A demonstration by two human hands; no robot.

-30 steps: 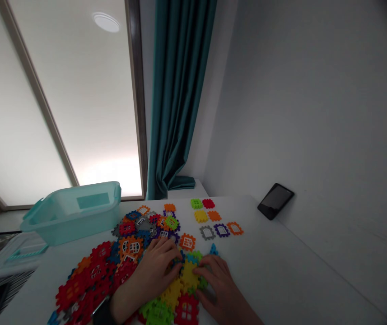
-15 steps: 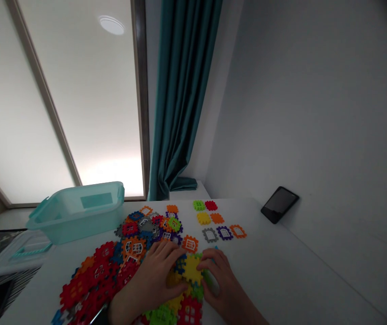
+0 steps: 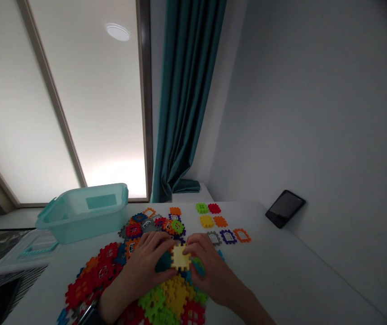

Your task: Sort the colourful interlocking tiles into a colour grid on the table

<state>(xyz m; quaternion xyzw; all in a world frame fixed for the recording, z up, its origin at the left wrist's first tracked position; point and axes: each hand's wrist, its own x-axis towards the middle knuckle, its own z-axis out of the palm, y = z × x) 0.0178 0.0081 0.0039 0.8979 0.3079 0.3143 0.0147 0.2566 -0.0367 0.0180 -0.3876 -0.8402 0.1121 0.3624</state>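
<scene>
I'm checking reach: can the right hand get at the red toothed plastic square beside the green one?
Probably yes: nothing covers the red toothed plastic square, and only flat pieces lie between. But the right hand holds a yellow toothed plastic square, so it would likely need freeing.

No legible text, labels, numbers or signs.

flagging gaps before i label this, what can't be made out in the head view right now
All in the head view:
Yellow tile: right edge, partly hidden by the fingers of the right hand.
Tile pile: bottom layers, buried under the top ones; part of its middle, behind the left hand.
Red window tile: lower end, cut off by the bottom edge.
Black device: screen too dark to read.
</scene>
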